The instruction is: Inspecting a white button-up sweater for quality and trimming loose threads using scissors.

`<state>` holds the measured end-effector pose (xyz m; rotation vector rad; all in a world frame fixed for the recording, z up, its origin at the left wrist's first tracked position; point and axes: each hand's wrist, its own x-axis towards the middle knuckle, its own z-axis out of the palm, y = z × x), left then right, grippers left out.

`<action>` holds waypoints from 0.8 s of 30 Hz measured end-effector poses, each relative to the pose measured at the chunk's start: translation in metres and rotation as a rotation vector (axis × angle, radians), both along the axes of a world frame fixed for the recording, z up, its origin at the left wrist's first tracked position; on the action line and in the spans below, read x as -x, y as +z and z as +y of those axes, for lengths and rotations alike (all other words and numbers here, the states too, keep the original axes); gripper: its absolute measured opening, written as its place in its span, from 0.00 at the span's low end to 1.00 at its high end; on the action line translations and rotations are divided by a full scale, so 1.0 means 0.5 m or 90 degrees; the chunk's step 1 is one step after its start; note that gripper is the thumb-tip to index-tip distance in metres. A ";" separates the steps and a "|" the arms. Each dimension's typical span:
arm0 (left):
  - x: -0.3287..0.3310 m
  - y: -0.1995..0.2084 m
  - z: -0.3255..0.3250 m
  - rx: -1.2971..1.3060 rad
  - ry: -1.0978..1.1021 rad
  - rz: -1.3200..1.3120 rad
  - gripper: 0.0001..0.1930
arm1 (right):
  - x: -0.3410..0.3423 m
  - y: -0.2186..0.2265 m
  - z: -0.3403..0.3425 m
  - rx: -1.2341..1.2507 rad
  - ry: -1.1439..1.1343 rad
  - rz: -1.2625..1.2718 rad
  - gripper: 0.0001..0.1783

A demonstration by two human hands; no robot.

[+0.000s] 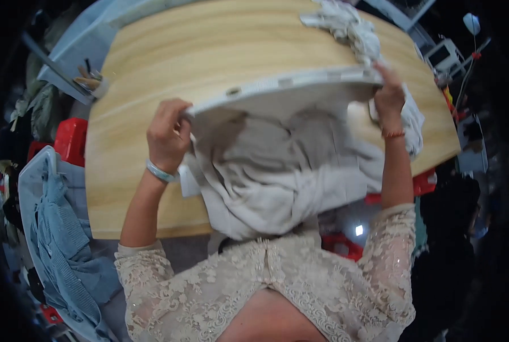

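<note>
Off-white fabric (266, 182) spreads between our hands, its pale edge band lifted above the wood-coloured table (174, 57) while the rest sags in loose folds toward our body, over the table's near edge. Our left hand (168, 134) grips one end of the band, fingers closed around it; our right hand (390, 97) pinches the other end, a little blurred, and the two stand well apart, so the edge is drawn out between them.

As we judge it, the handling is midway: the band is stretched out, but the body remains rumpled, neither smoothed nor neatly folded. Near the far right edge lies a crumpled pale cloth (348, 28), which looks unarranged too; whether it has been dealt with, we cannot tell. Blue knitwear (60, 228) sits heaped in a tub at our left.
</note>
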<state>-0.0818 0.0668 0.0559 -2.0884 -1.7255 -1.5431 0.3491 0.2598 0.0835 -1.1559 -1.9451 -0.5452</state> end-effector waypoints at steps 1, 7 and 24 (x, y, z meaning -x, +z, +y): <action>-0.007 -0.013 -0.005 0.007 -0.019 -0.003 0.16 | -0.035 0.016 0.005 -0.051 0.006 -0.029 0.25; -0.046 -0.072 -0.097 0.121 -0.123 0.171 0.22 | -0.141 -0.068 -0.128 0.208 -0.138 -0.214 0.31; -0.110 -0.114 -0.304 0.218 -0.396 0.343 0.26 | 0.111 -0.157 -0.586 0.510 0.493 0.118 0.13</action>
